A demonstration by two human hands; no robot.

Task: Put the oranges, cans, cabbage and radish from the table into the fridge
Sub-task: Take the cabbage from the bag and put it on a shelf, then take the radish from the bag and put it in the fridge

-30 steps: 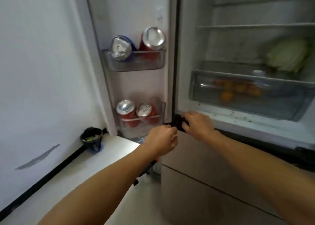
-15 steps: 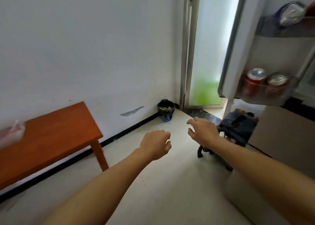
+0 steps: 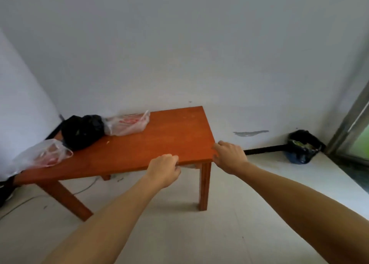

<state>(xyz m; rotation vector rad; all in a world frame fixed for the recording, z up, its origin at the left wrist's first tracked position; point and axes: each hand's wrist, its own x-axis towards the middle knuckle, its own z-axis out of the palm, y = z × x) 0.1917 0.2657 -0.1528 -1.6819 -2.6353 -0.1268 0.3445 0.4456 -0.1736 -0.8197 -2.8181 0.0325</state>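
Both bare arms were stretched forward. The left hand (image 3: 164, 168) had its fingers curled under, gripping nothing; the right hand (image 3: 229, 156) hung palm-down, fingers relaxed.

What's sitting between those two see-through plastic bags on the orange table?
A crumpled black bag lies between the nearer see-through bag and the farther one, on the table, as the head view shows.
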